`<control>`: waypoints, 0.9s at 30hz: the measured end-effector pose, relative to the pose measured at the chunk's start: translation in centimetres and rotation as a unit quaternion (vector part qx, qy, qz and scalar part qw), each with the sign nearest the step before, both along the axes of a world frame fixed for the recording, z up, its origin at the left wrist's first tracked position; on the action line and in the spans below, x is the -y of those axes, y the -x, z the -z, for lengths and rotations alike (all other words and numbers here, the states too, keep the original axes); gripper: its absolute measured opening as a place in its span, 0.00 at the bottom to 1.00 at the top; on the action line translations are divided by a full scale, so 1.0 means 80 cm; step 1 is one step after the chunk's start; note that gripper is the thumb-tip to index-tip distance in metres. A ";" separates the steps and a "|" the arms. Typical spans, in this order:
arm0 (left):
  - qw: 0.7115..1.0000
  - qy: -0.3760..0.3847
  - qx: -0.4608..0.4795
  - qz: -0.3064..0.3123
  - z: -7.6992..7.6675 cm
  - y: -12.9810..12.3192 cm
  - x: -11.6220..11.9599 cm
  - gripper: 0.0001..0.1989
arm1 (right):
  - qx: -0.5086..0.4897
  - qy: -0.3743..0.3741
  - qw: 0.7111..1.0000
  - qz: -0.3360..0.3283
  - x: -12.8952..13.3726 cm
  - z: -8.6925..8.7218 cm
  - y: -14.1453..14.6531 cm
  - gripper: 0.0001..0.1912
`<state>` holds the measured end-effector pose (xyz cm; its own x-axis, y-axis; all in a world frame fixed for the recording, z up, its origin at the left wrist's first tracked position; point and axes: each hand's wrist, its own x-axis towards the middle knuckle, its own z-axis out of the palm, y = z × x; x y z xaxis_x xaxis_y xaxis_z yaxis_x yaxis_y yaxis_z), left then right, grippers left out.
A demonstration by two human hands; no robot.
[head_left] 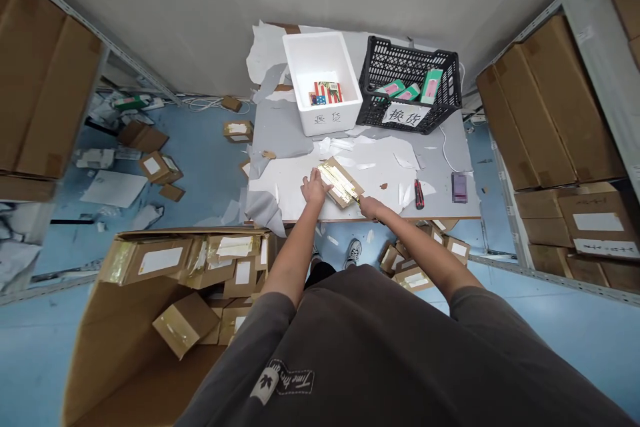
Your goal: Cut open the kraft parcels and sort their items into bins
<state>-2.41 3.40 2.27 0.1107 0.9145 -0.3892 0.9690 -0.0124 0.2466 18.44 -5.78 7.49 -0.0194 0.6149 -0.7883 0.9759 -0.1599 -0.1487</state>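
Observation:
A small cardboard box point(354, 185) with shiny yellowish tape across its top lies at an angle near the table's front edge. My left hand point(314, 188) grips its left end, thumb toward the top face. At the box's lower right corner, my right hand point(371, 207) is closed round a slim utility knife point(357, 199), whose yellow and dark front end touches or nearly touches the tape. Most of the knife is hidden in the fist. Farther right on the table lies a red and black tool point(419, 194), apart from both hands.
Behind the box stand a white foam bin point(330, 121) holding colourful packs and a black crate point(423, 121) with green-and-pink boxes. Torn paper litters the table point(300, 208). A large carton point(107, 347) of parcels is at left; shelves of cartons point(550, 107) flank the right.

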 end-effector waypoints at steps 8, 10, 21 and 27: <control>0.957 -0.036 0.043 0.284 -0.025 -0.008 0.010 0.31 | -0.018 -0.095 0.992 0.081 0.034 -0.011 -0.049 0.14; 0.919 -0.005 0.072 0.388 -0.026 -0.009 0.016 0.34 | -0.046 -0.110 0.983 0.140 0.034 -0.003 -0.057 0.14; 0.931 -0.006 0.029 0.363 -0.020 -0.025 0.025 0.30 | -0.129 -0.136 0.911 0.367 -0.013 0.075 -0.022 0.29; 0.953 -0.043 0.014 0.299 -0.020 -0.019 0.026 0.28 | -0.145 -0.143 0.919 0.338 -0.066 0.084 -0.001 0.23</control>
<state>-0.89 1.28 3.89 0.6317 0.7129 -0.3044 0.7752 -0.5826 0.2443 18.56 -0.53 0.79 0.2596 0.7448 -0.6147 0.5797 -0.6293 -0.5176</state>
